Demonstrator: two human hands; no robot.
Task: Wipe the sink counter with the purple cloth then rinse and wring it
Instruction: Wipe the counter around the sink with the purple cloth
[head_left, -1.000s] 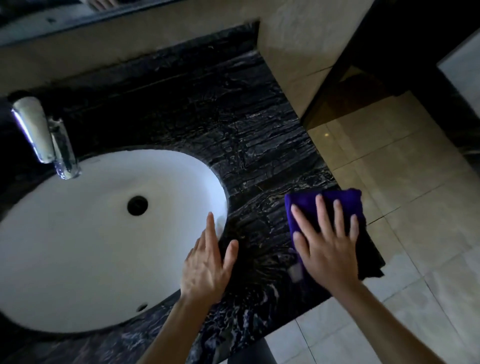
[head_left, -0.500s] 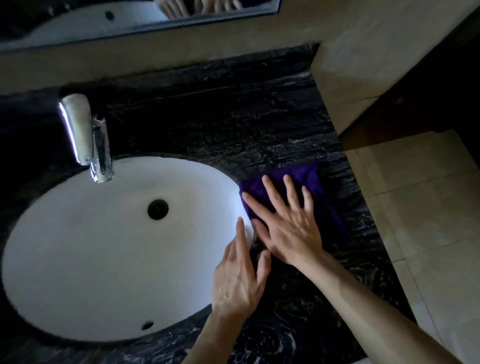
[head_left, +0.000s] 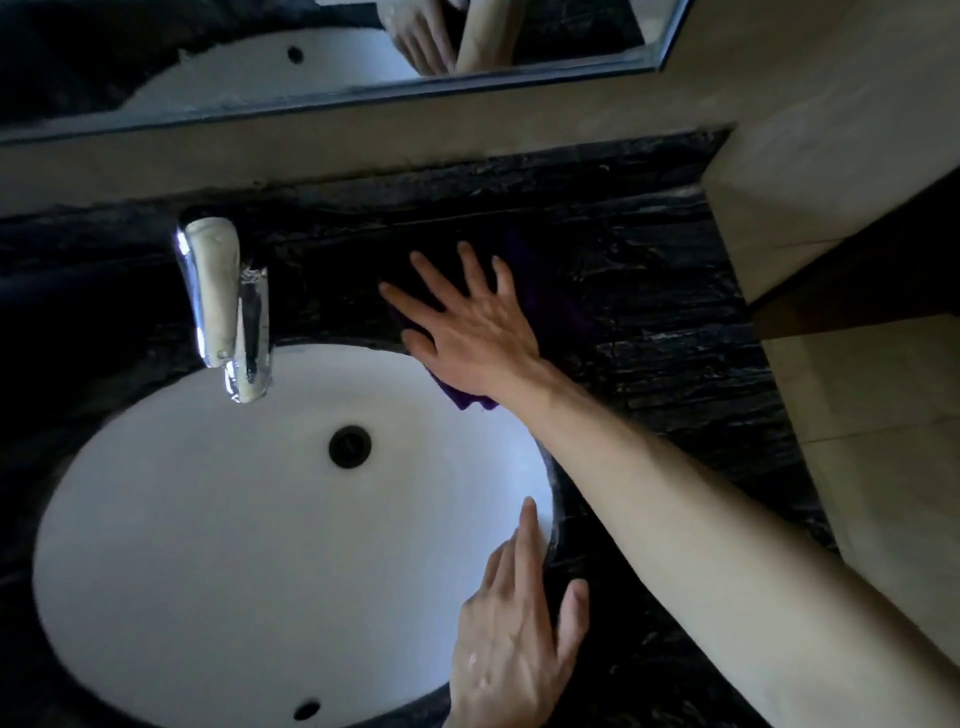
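The purple cloth (head_left: 550, 296) lies flat on the black marble counter (head_left: 665, 332) behind the right side of the white oval sink (head_left: 208, 519). My right hand (head_left: 467, 327) presses down on the cloth with fingers spread; one corner of the cloth hangs over the sink rim. The cloth is dark and hard to make out against the stone. My left hand (head_left: 514, 634) rests flat, fingers together, on the sink's right front rim and holds nothing.
A chrome faucet (head_left: 223, 306) stands behind the sink on the left. A drain (head_left: 349, 447) sits in the basin. A mirror (head_left: 322, 52) runs along the back wall. A beige tiled wall (head_left: 810, 171) bounds the counter on the right, with floor tiles (head_left: 883, 441) beyond.
My right hand has slid the cloth away from me and leftward, from the counter's right front edge to the strip behind the sink. My left hand has stayed on the sink rim.
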